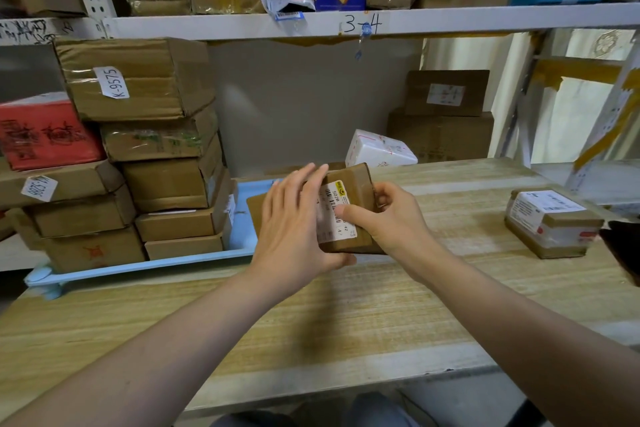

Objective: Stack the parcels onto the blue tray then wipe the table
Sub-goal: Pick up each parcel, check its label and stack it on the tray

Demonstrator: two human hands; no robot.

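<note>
Here my left hand (294, 222) lies with fingers spread flat over a brown parcel (349, 204), thumb under its near edge, while my right hand (388, 218) pinches its right end. The parcel sits just beside the blue tray (145, 265), which carries stacked parcels (173, 166); another parcel (554, 222) rests on the surface (346, 322) well to the right.

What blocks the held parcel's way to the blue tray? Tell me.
Nothing visible. Both the left hand and right hand hold the brown parcel at the blue tray right end; stacked cardboard boxes fill its left part only.
</note>
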